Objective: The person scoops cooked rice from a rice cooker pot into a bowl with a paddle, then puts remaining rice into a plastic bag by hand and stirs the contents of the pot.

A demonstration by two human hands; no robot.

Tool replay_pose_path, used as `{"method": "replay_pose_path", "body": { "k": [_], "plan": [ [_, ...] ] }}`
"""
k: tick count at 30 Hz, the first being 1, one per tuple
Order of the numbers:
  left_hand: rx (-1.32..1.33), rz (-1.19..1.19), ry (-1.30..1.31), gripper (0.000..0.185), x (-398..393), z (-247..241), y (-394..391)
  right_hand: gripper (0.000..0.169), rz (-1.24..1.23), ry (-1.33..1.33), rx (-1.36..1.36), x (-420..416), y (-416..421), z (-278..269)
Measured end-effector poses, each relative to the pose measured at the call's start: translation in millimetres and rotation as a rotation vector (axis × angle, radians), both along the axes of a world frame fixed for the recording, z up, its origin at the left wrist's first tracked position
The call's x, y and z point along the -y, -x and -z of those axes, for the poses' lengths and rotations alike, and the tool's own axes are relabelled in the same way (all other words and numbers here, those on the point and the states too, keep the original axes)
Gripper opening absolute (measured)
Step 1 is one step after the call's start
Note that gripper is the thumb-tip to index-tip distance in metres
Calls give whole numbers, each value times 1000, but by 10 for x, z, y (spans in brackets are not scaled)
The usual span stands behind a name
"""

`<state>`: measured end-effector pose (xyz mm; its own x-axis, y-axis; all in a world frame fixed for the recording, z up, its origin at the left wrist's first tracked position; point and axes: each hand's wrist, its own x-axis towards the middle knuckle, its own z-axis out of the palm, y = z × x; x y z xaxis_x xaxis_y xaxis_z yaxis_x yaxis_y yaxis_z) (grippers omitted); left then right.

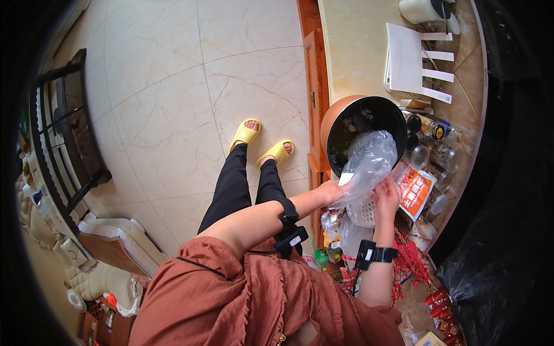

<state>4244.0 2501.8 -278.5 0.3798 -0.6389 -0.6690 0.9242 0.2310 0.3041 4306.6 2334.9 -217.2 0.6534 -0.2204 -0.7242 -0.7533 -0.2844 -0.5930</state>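
My left hand (330,193) grips one side of a clear plastic bag (373,149), close to a small white piece (345,179) whose kind I cannot tell. On the other side, my right hand (385,197) holds the same bag with bent fingers. The bag's far end hangs over the rim and into a deep pot (331,113) with an orange outside and a dark inside. Dark and pale matter lies at the pot's bottom, partly hidden by the bag. Just below my hands is a white perforated plastic container (368,213), partly covered by film.
Beyond the pot, a white router (404,58) stands on the stone-look top (350,52). Several lidded jars (445,156) and an orange printed packet (415,190) crowd its right side. Red berry decorations (409,259) are near my right forearm. Wooden cabinet doors (318,95) face the tiled floor (160,95).
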Motion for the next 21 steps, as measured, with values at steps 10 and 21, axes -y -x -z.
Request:
{"method": "replay_pose_path", "body": {
  "k": [10, 21],
  "plan": [
    [180, 218, -364, 63, 160, -104, -58, 54, -141, 138, 218, -289, 305, -379],
    [299, 226, -412, 51, 203, -16, 12, 33, 85, 6, 181, 39, 536, -406]
  ]
}}
